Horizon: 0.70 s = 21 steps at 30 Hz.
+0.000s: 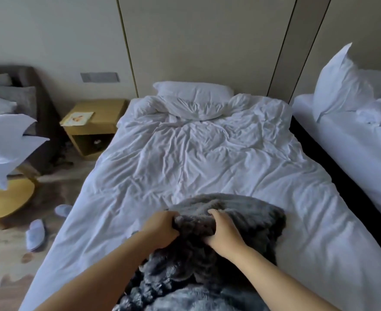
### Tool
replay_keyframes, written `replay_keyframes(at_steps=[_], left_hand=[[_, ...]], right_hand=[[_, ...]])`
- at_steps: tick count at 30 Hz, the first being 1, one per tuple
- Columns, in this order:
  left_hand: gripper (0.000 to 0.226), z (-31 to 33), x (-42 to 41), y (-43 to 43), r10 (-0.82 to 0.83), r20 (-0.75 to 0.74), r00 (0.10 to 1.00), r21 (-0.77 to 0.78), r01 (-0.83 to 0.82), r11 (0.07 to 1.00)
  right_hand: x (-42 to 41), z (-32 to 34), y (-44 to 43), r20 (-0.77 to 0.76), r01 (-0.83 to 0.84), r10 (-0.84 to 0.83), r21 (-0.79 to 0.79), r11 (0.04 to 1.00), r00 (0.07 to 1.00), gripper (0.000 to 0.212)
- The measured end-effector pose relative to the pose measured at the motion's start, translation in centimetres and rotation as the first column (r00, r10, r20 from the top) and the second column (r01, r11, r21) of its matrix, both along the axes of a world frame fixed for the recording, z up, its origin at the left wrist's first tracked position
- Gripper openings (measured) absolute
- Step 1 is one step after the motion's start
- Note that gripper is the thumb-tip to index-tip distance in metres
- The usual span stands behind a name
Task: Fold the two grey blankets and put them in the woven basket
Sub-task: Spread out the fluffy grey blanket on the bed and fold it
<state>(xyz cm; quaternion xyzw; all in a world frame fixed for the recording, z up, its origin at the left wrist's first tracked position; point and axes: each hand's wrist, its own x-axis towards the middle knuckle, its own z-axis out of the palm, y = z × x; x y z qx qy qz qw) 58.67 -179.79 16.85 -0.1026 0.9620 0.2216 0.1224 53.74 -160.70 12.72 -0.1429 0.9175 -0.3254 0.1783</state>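
I am standing at the foot of the bed with the rumpled white duvet [185,153]. The fluffy dark grey blanket [248,212] lies bunched on its near end, trailing back toward me and out of the bottom of the view. My left hand [162,225] and my right hand [224,230] are close together, side by side with a small gap between them. Both have fingers curled into the pile, gripping a gathered ridge of the fabric. Beyond my hands the blanket humps up in a rounded lump. Nearer me it is a loose heap, with no straight edge or flat layer that I can see.

So I judge the task to be near its start. Nothing here is folded: the cloth is crumpled, not squared. I cannot tell whether the heap is one blanket or both. A paler grey stretch at the bottom edge may be the second, or the same one catching the light. The woven basket is not in view, so nothing shows as put away. What is left, as I read it, is nearly everything: spread the blanket on the bed, fold it, do the same with the other, then carry both to the basket.
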Motion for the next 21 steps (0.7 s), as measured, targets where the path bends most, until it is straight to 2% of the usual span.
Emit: replay_keyframes(at_steps=[2,3,6,8,10,11,12,13,14,15,16,17,18,19,20,21], left_hand=[[0.014,-0.9,0.9,-0.7,0.068,-0.045,0.997,0.194,-0.058,0.979],[0.013,-1.0,1.4,-0.9,0.110,-0.074,0.991,0.326,-0.080,0.942],[0.018,0.6,2.3,-1.6,0.273,-0.109,0.956,0.675,-0.130,0.726],[0.020,2.6,2.1,-1.9,0.356,-0.083,0.931,0.817,-0.141,0.559],[0.011,5.0,1.6,-1.8,0.392,-0.035,0.919,0.917,-0.126,0.378],[0.012,6.2,1.3,-1.7,0.398,-0.006,0.917,0.945,-0.125,0.302],[0.015,7.4,1.0,-1.6,0.400,0.010,0.916,0.960,-0.121,0.253],[0.014,8.6,0.6,-1.8,0.405,0.010,0.914,0.964,-0.117,0.239],[0.013,9.9,0.2,-2.0,0.407,-0.022,0.913,0.958,-0.098,0.270],[0.014,11.3,-0.2,-2.5,0.406,-0.086,0.910,0.937,-0.065,0.344],[0.017,12.6,-0.7,-3.4,0.400,-0.187,0.898,0.876,-0.032,0.482],[0.020,13.8,-1.3,-4.5,0.375,-0.308,0.874,0.746,-0.024,0.666],[0.022,14.9,-1.8,-5.8,0.325,-0.412,0.851,0.540,-0.059,0.839],[0.028,15.9,-2.2,-7.2,0.272,-0.479,0.835,0.307,-0.131,0.943],[0.038,16.6,-2.4,-8.6,0.256,-0.509,0.822,0.136,-0.217,0.967],[0.046,17.0,-2.3,-9.8,0.275,-0.522,0.808,0.057,-0.288,0.956]], right_hand=[[0.3,-2.8,1.9,0.167,0.031,-0.064,0.193,0.981,0.984,0.076],[0.6,-3.8,2.7,0.234,0.028,-0.082,0.224,0.974,0.969,0.073],[0.9,-6.0,4.8,0.347,0.062,-0.110,0.144,0.988,0.931,0.066],[0.7,-6.2,4.5,0.413,0.170,-0.176,0.051,0.984,0.894,0.076],[0.3,-5.3,3.0,0.374,0.236,-0.230,0.032,0.971,0.898,0.091],[-0.1,-4.5,2.0,0.298,0.217,-0.210,0.011,0.976,0.931,0.090],[-0.7,-3.4,1.2,0.171,0.175,-0.168,-0.029,0.984,0.971,0.075],[-1.6,-1.9,0.6,0.025,0.153,-0.151,-0.077,0.985,0.988,0.052],[-2.7,0.1,0.3,-0.073,0.165,-0.178,-0.150,0.975,0.981,0.030],[-4.1,2.5,0.2,-0.105,0.195,-0.224,-0.240,0.951,0.969,0.019],[-5.6,5.2,0.3,-0.085,0.224,-0.266,-0.333,0.916,0.960,0.013],[-7.1,8.0,0.7,-0.048,0.231,-0.275,-0.419,0.878,0.960,0.013],[-8.4,10.8,1.3,-0.017,0.214,-0.257,-0.504,0.837,0.966,0.014],[-9.5,13.6,2.0,0.004,0.164,-0.198,-0.575,0.802,0.980,0.021],[-10.1,16.0,2.9,0.023,0.073,-0.074,-0.616,0.784,0.997,0.032],[-10.5,17.8,3.9,0.055,-0.040,0.094,-0.618,0.785,0.994,0.042]])
